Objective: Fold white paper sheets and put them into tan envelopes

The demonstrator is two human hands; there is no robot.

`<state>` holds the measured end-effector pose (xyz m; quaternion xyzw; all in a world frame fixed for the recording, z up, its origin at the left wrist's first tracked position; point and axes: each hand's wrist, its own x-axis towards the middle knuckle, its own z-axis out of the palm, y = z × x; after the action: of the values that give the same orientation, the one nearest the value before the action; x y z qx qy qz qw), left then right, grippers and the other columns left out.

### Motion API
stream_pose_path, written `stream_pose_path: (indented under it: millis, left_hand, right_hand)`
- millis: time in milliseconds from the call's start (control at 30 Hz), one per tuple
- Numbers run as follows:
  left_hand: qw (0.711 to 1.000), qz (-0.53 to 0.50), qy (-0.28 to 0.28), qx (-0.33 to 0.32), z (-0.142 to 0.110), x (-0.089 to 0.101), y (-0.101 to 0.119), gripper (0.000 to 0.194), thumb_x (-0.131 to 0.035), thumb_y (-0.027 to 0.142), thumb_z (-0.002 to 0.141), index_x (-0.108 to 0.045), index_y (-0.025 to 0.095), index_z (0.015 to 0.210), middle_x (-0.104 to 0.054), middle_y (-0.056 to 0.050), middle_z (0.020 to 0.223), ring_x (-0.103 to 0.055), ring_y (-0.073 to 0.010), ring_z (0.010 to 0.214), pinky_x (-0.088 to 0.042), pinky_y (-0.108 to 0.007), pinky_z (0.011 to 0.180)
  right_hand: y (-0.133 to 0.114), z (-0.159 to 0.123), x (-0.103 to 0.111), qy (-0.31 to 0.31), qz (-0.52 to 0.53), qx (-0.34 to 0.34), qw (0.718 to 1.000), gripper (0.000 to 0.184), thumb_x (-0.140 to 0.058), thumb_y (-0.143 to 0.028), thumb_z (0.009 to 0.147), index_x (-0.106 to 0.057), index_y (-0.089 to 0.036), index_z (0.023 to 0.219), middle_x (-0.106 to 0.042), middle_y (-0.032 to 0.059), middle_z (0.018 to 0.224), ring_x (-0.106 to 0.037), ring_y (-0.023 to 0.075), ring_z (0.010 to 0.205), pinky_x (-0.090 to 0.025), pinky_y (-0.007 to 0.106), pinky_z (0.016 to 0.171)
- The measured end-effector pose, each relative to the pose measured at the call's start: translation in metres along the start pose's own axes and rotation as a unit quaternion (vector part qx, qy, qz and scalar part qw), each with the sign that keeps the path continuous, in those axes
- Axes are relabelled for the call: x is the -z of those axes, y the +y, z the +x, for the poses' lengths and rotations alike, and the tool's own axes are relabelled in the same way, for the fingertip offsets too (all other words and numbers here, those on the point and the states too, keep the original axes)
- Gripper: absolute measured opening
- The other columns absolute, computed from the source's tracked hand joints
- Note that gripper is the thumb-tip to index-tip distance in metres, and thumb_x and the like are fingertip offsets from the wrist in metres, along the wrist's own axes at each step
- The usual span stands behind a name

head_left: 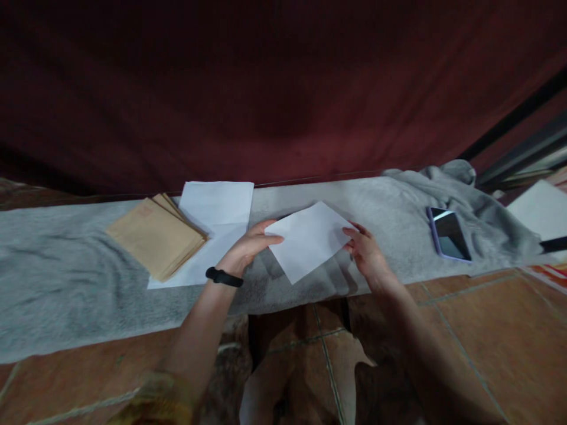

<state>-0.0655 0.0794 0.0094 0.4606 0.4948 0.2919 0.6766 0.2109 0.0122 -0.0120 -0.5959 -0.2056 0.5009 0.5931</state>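
A white sheet of paper [312,242], roughly rectangular and turned at an angle, is held between both hands above the grey cloth. My left hand [254,241], with a black band on its wrist, grips the left corner with the thumb on top. At the right corner my right hand [362,248] pinches the paper, thumb over it and fingers behind. Left of my left hand lies a stack of brown envelopes [155,236], slightly fanned. Beneath the envelopes are larger white sheets of paper [221,203] with a crease across them.
The grey cloth [57,265] covers a long, low surface and bunches up at the right. A phone in a purple case [450,233] lies on it. Dark red fabric [283,118] hangs behind. Tiled floor [500,313] shows in front.
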Motion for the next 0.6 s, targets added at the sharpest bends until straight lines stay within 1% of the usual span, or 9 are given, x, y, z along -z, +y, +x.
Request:
stream_pose_path:
  millis: [67,133,200,267,333,433,500,533,600]
  left_hand:
    - [1.000,0.024,-0.020,0.003,0.000,0.004,0.000,0.051,-0.087,0.025,0.055,-0.072,0.018,0.103,-0.078,-0.003,0.092,-0.071,-0.0231,0.082,-0.052,-0.031,0.076]
    - [0.999,0.029,-0.021,-0.005,0.001,0.006,-0.001,0.049,-0.086,0.026,0.056,-0.072,0.017,0.102,-0.077,-0.004,0.092,-0.070,-0.0241,0.083,-0.051,-0.033,0.077]
    - [0.999,0.024,-0.004,-0.021,0.004,0.006,-0.003,0.046,-0.085,0.028,0.057,-0.071,0.016,0.100,-0.076,-0.004,0.089,-0.069,-0.0238,0.081,-0.051,-0.034,0.078]
    - [0.999,0.023,0.025,-0.041,0.008,0.005,-0.006,0.041,-0.083,0.027,0.058,-0.071,0.016,0.096,-0.075,-0.003,0.085,-0.068,-0.0231,0.079,-0.051,-0.034,0.079]
    - [0.996,0.045,0.054,-0.061,0.012,0.001,-0.009,0.036,-0.080,0.022,0.058,-0.070,0.017,0.092,-0.073,-0.001,0.081,-0.067,-0.0228,0.079,-0.051,-0.034,0.080]
    - [0.987,0.104,0.090,-0.082,0.016,-0.005,-0.012,0.038,-0.076,0.011,0.056,-0.071,0.020,0.092,-0.069,0.001,0.075,-0.067,-0.0242,0.081,-0.051,-0.035,0.085]
    - [0.980,0.142,0.114,-0.085,0.016,-0.008,-0.011,0.045,-0.074,0.005,0.055,-0.071,0.023,0.096,-0.067,0.002,0.073,-0.067,-0.0259,0.086,-0.051,-0.037,0.091]
    - [0.975,0.163,0.123,-0.084,0.016,-0.009,-0.010,0.048,-0.074,0.004,0.056,-0.071,0.023,0.100,-0.067,0.002,0.074,-0.067,-0.0267,0.088,-0.050,-0.037,0.094]
    - [0.964,0.214,0.135,-0.077,0.015,-0.010,-0.008,0.053,-0.074,0.004,0.060,-0.069,0.023,0.109,-0.069,0.000,0.080,-0.068,-0.0285,0.093,-0.048,-0.039,0.098]
  right_hand:
    - [-0.001,0.002,0.004,0.015,-0.027,0.005,0.999,0.042,-0.078,-0.033,0.060,-0.064,-0.024,0.099,-0.069,-0.0031,0.076,-0.062,0.0160,0.063,-0.046,0.026,0.053]
    - [-0.002,0.005,0.006,-0.002,-0.073,0.006,0.997,0.043,-0.077,-0.034,0.059,-0.065,-0.023,0.099,-0.067,-0.0043,0.071,-0.059,0.0145,0.059,-0.043,0.025,0.052]
    - [0.000,0.008,0.006,-0.041,-0.143,0.016,0.989,0.038,-0.075,-0.033,0.059,-0.067,-0.022,0.095,-0.066,-0.0043,0.067,-0.058,0.0144,0.058,-0.042,0.025,0.053]
    - [0.004,0.010,0.006,-0.059,-0.226,0.057,0.971,0.031,-0.071,-0.030,0.063,-0.069,-0.022,0.093,-0.066,-0.0041,0.064,-0.057,0.0149,0.058,-0.043,0.026,0.056]
    - [0.009,0.011,0.005,-0.047,-0.314,0.120,0.941,0.032,-0.064,-0.028,0.070,-0.070,-0.023,0.101,-0.068,-0.0030,0.067,-0.058,0.0160,0.060,-0.046,0.028,0.061]
    - [0.014,0.010,0.004,-0.021,-0.443,0.194,0.875,0.042,-0.056,-0.024,0.080,-0.068,-0.024,0.121,-0.074,0.0029,0.082,-0.065,0.0207,0.072,-0.051,0.034,0.073]
    - [0.015,0.009,0.004,-0.010,-0.505,0.220,0.835,0.045,-0.053,-0.024,0.085,-0.064,-0.024,0.129,-0.076,0.0071,0.092,-0.069,0.0240,0.082,-0.052,0.037,0.081]
    - [0.015,0.008,0.004,-0.009,-0.525,0.228,0.820,0.046,-0.051,-0.024,0.087,-0.063,-0.023,0.132,-0.077,0.0084,0.096,-0.070,0.0252,0.085,-0.052,0.038,0.083]
    - [0.014,0.006,0.003,-0.014,-0.546,0.237,0.803,0.047,-0.049,-0.025,0.090,-0.060,-0.022,0.135,-0.077,0.0099,0.100,-0.071,0.0266,0.088,-0.053,0.040,0.087]
